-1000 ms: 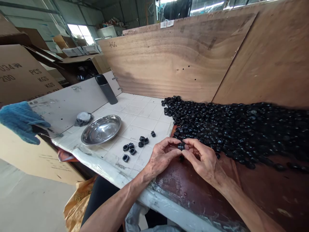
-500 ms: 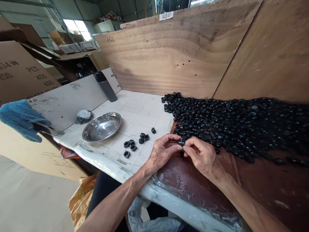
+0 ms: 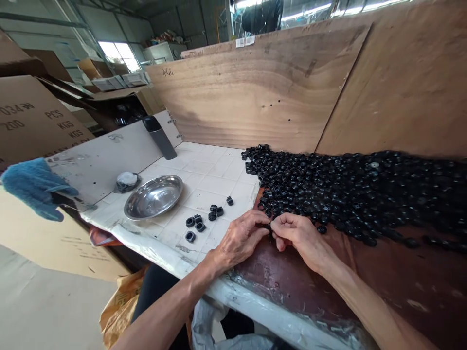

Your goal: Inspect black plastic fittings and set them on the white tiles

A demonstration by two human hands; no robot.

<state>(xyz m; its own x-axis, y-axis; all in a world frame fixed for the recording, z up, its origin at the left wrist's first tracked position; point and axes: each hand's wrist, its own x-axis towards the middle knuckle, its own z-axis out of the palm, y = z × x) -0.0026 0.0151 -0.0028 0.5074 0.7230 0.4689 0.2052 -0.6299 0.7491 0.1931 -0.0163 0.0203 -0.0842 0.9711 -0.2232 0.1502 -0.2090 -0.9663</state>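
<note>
The left hand holds a small black part in a narrow grip between thumb and fingers, above the brown tabletop. The right hand has its fingertips close together at this part; whether they also grip it, one cannot tell. Behind lies a pile of similar parts; a metal bowl stands at left.

Bright window in a dim greenish wall, pale floor, wooden partition behind the table.
</note>
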